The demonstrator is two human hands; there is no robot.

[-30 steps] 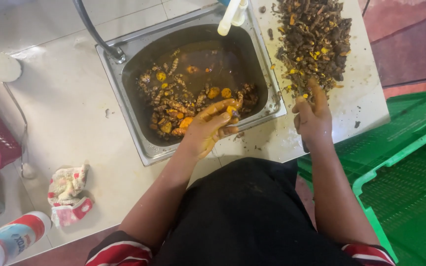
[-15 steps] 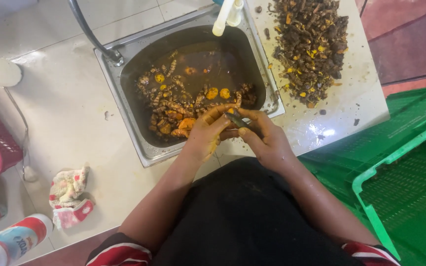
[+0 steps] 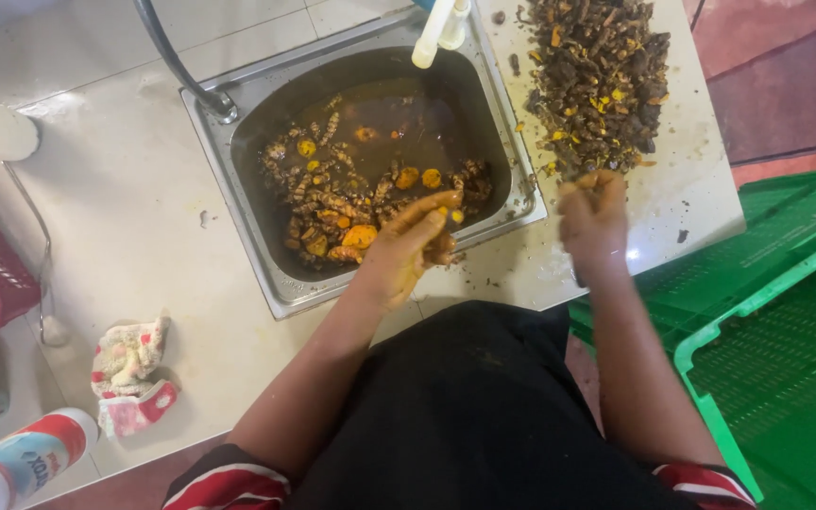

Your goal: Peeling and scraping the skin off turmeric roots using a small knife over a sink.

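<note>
Over the steel sink [image 3: 266, 293] set into the pale tabletop [image 3: 125, 189], the left hand [image 3: 406, 250] hung at the near rim, its stained fingers [image 3: 432, 210] close together and curled over what looked like a peeled orange piece of turmeric; whether they truly pinched it or only rested on it could not be told. The turmeric roots [image 3: 342, 203] lay heaped in brown water in the near half of the basin. The right hand [image 3: 593, 219] was well apart, at the near edge of the pile of dark peelings [image 3: 602, 76] on the tabletop right of the sink, fingers bunched downward and touching the scraps; any tool in it was hidden. The work seemed to be mid-peeling, with scrapings being shed onto the pile. The next move would likely call for bringing both hands together over the basin and gripping a slippery root firmly.
</note>
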